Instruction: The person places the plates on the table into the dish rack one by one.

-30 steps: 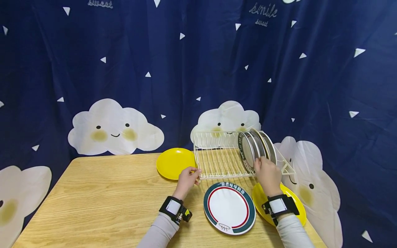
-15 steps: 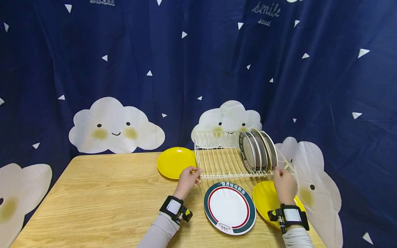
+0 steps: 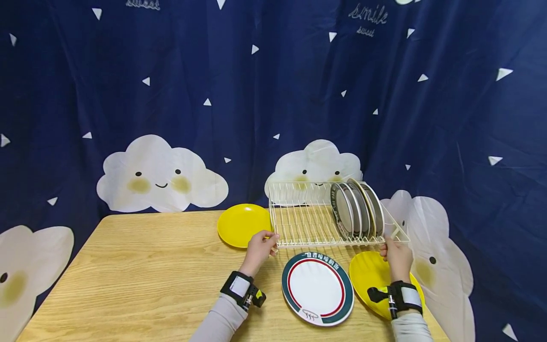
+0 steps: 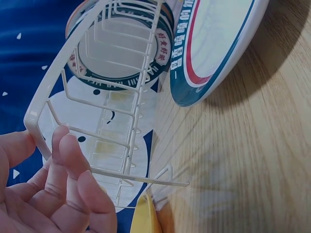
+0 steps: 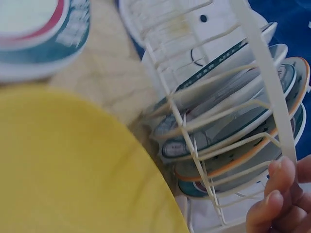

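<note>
A white wire dish rack (image 3: 316, 244) stands at the back right of the table, several plates (image 3: 345, 209) upright in its right-hand slots. At its front left corner my left hand (image 3: 259, 251) pinches the frame between thumb and fingers. The left wrist view has these fingers (image 4: 73, 160) curled at the rack's corner bar. My right hand (image 3: 399, 259) grips the front bar near the right corner. In the right wrist view, its fingertips (image 5: 282, 174) curl round that bar, just beyond the last plate.
A white plate with a green rim (image 3: 318, 289) lies flat in front of the rack. One yellow plate (image 3: 243, 225) lies left of the rack; another yellow plate (image 3: 369, 278) lies under the right forearm. A dark blue curtain (image 3: 239, 85) hangs behind the wooden table (image 3: 149, 266).
My right hand has moved from the plates in the rack rightward to the rack's front bar and taken hold there. My left hand has stayed at the left corner.
</note>
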`<action>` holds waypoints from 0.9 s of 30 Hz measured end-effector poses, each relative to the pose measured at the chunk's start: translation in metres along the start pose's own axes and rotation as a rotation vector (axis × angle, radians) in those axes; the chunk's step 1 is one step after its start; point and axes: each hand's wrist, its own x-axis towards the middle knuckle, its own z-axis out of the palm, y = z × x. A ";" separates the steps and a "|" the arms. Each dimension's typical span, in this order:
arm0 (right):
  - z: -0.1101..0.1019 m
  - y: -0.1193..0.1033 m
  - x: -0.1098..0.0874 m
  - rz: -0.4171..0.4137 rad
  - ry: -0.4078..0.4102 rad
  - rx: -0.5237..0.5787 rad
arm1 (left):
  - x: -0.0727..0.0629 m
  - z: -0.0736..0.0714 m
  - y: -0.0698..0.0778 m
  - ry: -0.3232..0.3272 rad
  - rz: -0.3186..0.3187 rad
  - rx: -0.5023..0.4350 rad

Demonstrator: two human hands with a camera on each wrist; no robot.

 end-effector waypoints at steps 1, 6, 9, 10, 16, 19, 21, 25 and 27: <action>0.000 0.000 0.000 0.026 -0.009 0.052 | 0.000 0.000 0.000 -0.003 -0.005 0.004; -0.001 -0.001 -0.002 0.140 -0.056 0.204 | -0.001 -0.001 0.000 -0.014 -0.028 0.010; 0.000 -0.002 -0.002 0.165 -0.072 0.216 | 0.000 -0.002 -0.002 -0.022 -0.025 0.002; 0.000 -0.001 -0.002 0.167 -0.074 0.214 | 0.000 -0.003 -0.002 -0.027 -0.027 -0.005; 0.002 0.000 -0.002 0.187 -0.081 0.201 | -0.002 -0.016 -0.008 -0.052 -0.045 -0.003; 0.002 0.000 -0.003 0.185 -0.072 0.202 | -0.001 -0.029 -0.014 -0.027 -0.061 0.013; 0.002 0.000 -0.004 0.189 -0.071 0.201 | 0.000 -0.039 -0.021 0.005 -0.078 0.022; 0.002 0.001 -0.004 0.196 -0.071 0.207 | -0.002 -0.063 -0.033 0.068 -0.136 0.013; 0.002 0.000 -0.004 0.202 -0.067 0.205 | -0.004 -0.074 -0.038 0.086 -0.167 -0.004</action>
